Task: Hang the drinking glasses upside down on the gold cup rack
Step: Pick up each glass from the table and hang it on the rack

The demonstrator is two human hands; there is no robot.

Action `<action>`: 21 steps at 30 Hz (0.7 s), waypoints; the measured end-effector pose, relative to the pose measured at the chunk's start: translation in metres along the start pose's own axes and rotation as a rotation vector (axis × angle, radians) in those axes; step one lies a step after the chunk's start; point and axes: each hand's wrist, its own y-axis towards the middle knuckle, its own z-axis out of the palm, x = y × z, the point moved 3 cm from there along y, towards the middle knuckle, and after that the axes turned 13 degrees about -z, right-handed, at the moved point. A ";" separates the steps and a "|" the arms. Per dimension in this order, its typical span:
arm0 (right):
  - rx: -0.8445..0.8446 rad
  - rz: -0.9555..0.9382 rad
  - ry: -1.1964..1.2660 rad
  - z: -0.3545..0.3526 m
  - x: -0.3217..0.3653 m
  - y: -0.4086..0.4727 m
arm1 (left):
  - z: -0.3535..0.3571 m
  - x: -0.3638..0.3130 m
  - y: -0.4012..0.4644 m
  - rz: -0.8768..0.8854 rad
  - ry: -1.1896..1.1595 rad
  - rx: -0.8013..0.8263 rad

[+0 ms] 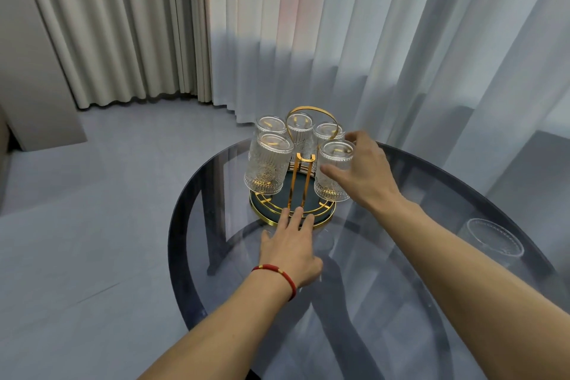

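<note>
Gold cup rack near table far edge | right hand fingers clamped on glass | left hand fingers apart — on tray rim

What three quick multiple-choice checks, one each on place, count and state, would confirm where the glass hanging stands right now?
1. Where is the glass that is not on the rack?
A. On the table at the right edge
B. On the floor
C. In the left hand

2. How many glasses hang on the gold cup rack?
A. Three
B. Five
C. Seven

3. What is the right hand doing?
A. Resting flat on the table
B. Gripping the near-right hung glass
C. Holding the rack's top loop

Answers: 1 A, the loose glass stands on the table. 2 B, five sit inverted on the gold cup rack. 3 B, the right hand wraps the near-right hung glass; the left hand touches the rack base.
</note>
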 end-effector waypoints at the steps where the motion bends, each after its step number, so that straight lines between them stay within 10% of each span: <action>1: 0.002 -0.003 0.001 0.001 -0.003 -0.008 | 0.000 0.000 -0.001 -0.003 -0.005 -0.007; 14: -0.102 0.147 -0.439 -0.070 -0.110 -0.150 | -0.021 -0.047 -0.042 0.303 -0.461 -0.237; 21: -0.406 0.461 0.038 -0.076 -0.143 -0.167 | -0.019 -0.064 -0.054 0.296 -0.467 -0.247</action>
